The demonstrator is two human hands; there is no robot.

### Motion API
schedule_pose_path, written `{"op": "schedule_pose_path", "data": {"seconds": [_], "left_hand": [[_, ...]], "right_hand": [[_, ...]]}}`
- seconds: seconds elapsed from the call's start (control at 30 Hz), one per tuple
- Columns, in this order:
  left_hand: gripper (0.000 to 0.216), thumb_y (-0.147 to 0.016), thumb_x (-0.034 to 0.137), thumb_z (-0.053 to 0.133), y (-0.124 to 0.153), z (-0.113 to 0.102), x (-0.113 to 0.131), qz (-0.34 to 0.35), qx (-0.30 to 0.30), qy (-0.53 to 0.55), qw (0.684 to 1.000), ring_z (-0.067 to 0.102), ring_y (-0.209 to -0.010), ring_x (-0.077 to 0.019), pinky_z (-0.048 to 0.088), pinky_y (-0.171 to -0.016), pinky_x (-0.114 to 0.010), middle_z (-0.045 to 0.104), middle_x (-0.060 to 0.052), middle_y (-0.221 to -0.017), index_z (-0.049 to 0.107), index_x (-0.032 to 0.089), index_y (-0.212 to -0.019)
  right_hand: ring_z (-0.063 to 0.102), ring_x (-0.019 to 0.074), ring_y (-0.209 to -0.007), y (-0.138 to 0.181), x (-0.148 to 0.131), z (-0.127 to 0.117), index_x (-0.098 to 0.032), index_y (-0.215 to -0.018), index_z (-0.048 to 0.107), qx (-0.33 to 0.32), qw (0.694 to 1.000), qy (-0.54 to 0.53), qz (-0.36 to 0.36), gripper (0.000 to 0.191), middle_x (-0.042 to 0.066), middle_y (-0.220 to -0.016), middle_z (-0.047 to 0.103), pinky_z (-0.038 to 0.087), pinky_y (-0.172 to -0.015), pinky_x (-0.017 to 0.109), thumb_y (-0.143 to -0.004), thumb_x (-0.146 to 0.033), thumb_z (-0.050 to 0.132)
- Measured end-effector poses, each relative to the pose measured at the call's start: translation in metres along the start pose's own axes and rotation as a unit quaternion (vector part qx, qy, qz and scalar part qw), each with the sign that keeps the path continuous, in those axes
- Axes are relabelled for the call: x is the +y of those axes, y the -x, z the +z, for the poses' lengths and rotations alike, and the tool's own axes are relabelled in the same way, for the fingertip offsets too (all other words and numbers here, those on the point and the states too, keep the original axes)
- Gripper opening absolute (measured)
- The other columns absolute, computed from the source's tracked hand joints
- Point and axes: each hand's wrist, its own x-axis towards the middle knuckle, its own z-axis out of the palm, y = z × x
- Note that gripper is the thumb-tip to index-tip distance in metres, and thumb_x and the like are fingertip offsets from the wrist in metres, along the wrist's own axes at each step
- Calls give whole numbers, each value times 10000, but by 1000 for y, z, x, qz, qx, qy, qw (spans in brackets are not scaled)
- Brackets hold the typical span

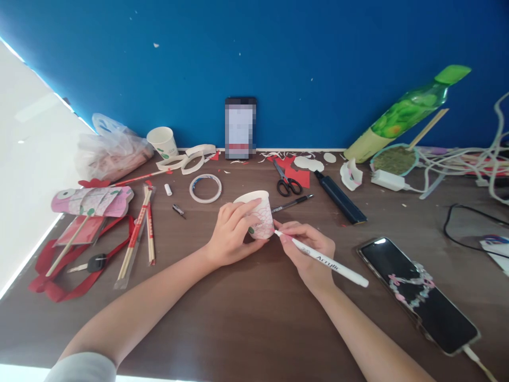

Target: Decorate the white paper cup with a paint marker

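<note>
On paper cup [264, 217] — marker [323, 260], seemingly

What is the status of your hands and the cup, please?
Left hand grips paper cup. Right hand holds white marker, tip at cup wall. Black pen lies just behind.

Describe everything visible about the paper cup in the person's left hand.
The paper cup is small and white, its side covered in pink scale-like lines, with a green mark near the lower edge. Roughly upright over the brown table, it is gripped from the left by the left hand, fingers across its side. The tip of the white acrylic marker, held in the right hand, touches its lower right side.
</note>
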Motion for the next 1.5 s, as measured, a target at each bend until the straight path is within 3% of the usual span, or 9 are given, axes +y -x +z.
{"op": "schedule_pose_path", "data": {"seconds": [0.17,0.4,0.57,1.17,1.37,1.5], "left_hand": [[329,-796,344,708,0,0,0,0,1,-1,1000,592,-1039,-255,461,-878,-407,642,-157,-1231,475,211,-987],[308,-815,365,685,0,1,0,0,6,-9,1000,604,-1024,-254,469,-871,-411,643,-149,-1229,471,220,-982],[327,-798,347,708,-1,1,0,6,6,-3,1000,599,-1022,-254,466,-872,-408,647,-153,-1218,477,211,-984],[346,-780,327,734,0,2,0,4,8,9,1000,578,-1032,-255,466,-875,-415,638,-156,-1221,482,208,-986],[416,-771,269,746,2,4,-3,-3,-10,76,997,547,-1190,-280,463,-992,-472,588,-191,-1250,475,170,-1070],[444,-773,259,742,2,6,-5,-23,-13,97,995,539,-1230,-279,453,-1023,-501,569,-180,-1272,463,184,-1109]], "right_hand": [[752,205,-831,-1,-1,1,-214,-699,681,20,999,24,35,99,6,-759,705,611,-840,321,-721,-121,708],[755,211,-824,-1,-2,2,-215,-694,678,17,998,52,29,107,13,-738,709,613,-758,283,-709,-112,703],[748,194,-796,-2,-2,2,-211,-688,667,27,999,29,31,108,0,-737,694,606,-830,322,-712,-109,695],[717,173,-771,-2,4,-1,-210,-683,671,35,998,23,43,91,3,-753,682,606,-847,358,-735,-141,699],[694,183,-800,-2,14,-7,-221,-757,681,34,998,-34,29,28,12,-783,679,565,-934,453,-779,-210,694],[698,189,-784,-2,8,-6,-215,-727,656,35,999,-6,17,61,15,-753,682,575,-919,450,-775,-212,693]]}}
